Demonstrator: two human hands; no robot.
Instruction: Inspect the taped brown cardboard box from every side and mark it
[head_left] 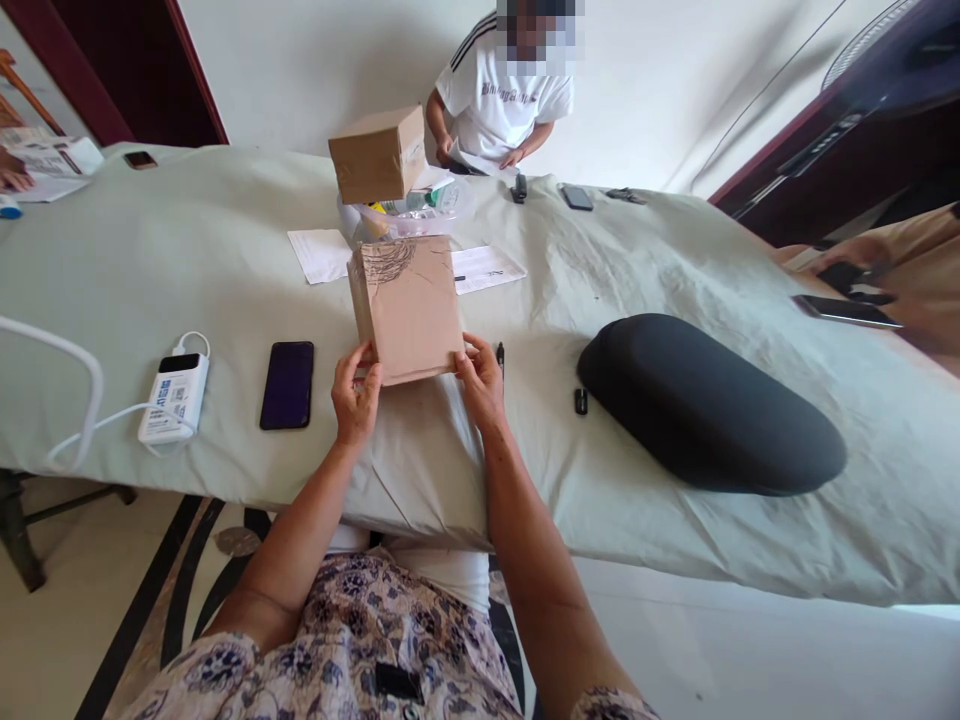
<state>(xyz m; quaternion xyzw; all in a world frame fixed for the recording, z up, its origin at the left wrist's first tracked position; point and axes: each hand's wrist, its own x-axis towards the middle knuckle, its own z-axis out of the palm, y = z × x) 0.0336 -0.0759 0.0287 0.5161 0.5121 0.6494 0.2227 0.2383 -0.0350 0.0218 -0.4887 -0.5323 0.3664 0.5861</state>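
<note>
The left hand (356, 398) and right hand (482, 385) pinched a cardboard box (416, 315) (scribbled-on) between fingers (370, 388), inside the tabletop's (225, 260) near edge.

Brown cardboard box (416, 315), broad face upward; its near left corner rests in the left fingers (349, 368), its near right corner in the right fingers (482, 353); dark scribbled lines mark its surface beyond the left fingers.

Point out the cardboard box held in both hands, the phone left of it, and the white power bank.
Cardboard box (416, 318): head view, its broad plain face.
Phone (287, 386): head view, its dark screen.
White power bank (178, 393): head view, its casing below the black panel.
</note>
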